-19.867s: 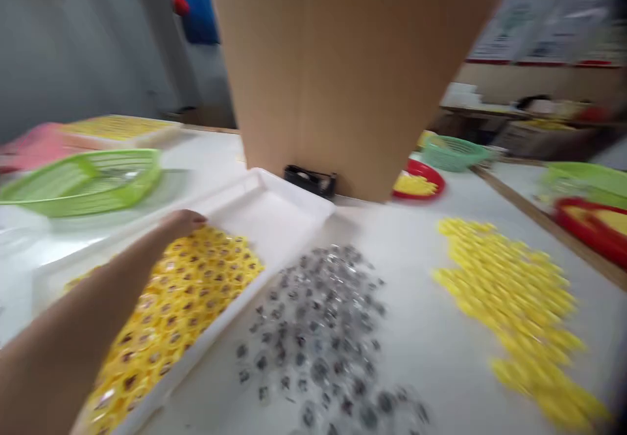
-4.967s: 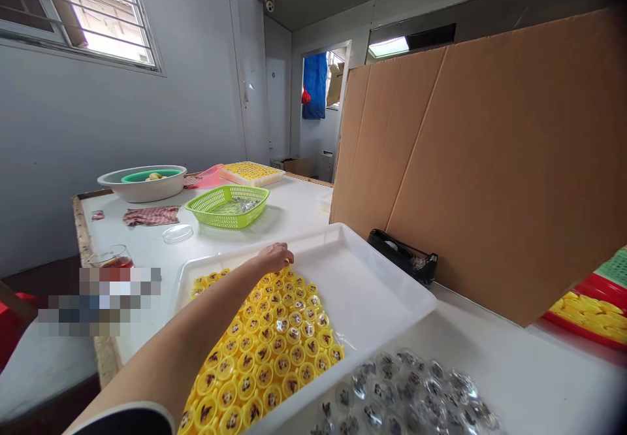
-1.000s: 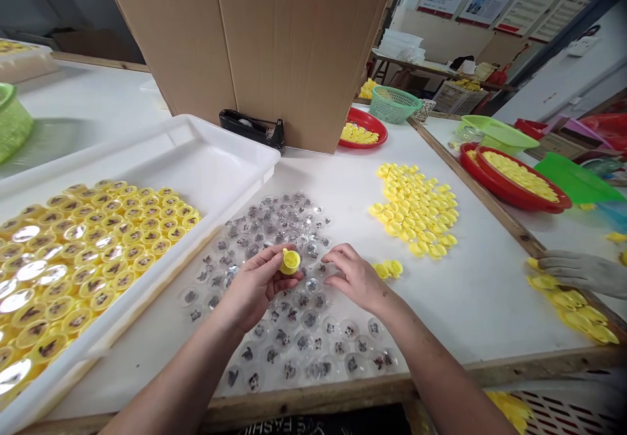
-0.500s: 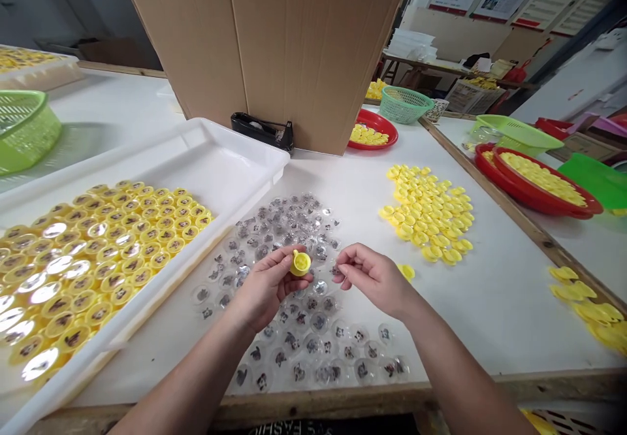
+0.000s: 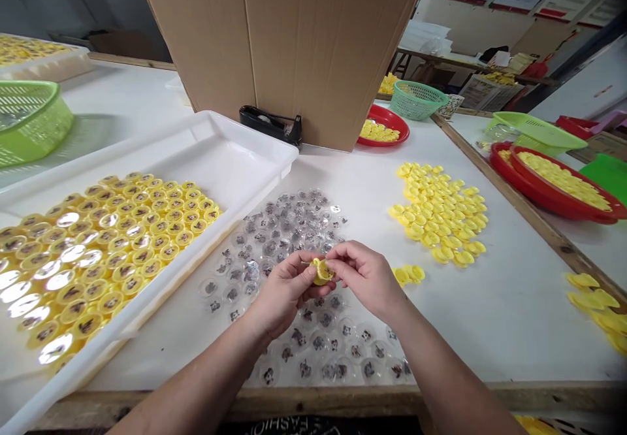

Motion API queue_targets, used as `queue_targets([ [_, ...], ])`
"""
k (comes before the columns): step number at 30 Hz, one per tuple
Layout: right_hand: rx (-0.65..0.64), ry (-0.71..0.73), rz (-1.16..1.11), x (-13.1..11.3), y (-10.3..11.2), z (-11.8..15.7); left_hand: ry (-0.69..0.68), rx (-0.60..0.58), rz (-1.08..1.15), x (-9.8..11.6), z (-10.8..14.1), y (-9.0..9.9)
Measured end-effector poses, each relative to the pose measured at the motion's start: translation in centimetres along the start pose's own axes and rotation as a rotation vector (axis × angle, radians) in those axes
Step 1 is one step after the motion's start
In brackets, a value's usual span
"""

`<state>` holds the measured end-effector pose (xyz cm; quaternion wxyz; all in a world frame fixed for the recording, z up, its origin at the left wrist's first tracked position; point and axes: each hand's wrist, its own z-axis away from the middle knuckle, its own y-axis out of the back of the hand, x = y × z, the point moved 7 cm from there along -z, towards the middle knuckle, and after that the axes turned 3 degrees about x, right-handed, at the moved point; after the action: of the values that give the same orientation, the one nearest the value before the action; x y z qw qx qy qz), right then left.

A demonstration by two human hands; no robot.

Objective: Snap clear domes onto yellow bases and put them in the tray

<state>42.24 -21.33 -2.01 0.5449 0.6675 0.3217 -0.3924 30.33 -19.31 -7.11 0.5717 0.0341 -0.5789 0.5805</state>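
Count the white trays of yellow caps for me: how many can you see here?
2. One large white tray lies at the near left of the work table, and a second white tray sits farther back at the far left, partly cut off by the picture's edge. Others may be out of view.

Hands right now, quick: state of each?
Left hand: closed, holding a yellow plastic cap.
Right hand: closed, pinching the same yellow plastic cap.

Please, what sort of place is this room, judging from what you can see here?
Probably a small workshop where plastic parts are assembled by hand. A white tray holds rows of yellow caps, while clear printed pieces and a heap of loose yellow parts lie on a long white table. A red basin holds more.
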Motion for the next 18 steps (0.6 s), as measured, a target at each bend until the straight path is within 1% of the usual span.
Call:
queue_targets([
  [2,0.051,0.078,0.133,-0.9,0.3,0.5,-0.015,0.012,-0.007,0.0,0.1,0.0],
  [4,0.058,0.13,0.206,-1.7,0.4,1.1,-0.04,0.016,-0.026,0.1,0.1,-0.1],
  [8,0.028,0.167,0.216,-2.3,0.3,2.0,-0.063,0.01,-0.057,0.0,0.2,-0.1],
  [11,0.06,0.243,0.265,-2.7,0.3,2.3,-0.068,-0.004,-0.096,0.1,0.3,-0.3],
  [15,0.11,0.349,0.307,-3.2,0.2,2.8,-0.104,0.01,-0.16,0.6,0.5,-0.4],
  [18,0.147,0.385,0.315,-3.6,0.2,3.2,-0.129,0.026,-0.227,0.9,0.6,-0.3],
])
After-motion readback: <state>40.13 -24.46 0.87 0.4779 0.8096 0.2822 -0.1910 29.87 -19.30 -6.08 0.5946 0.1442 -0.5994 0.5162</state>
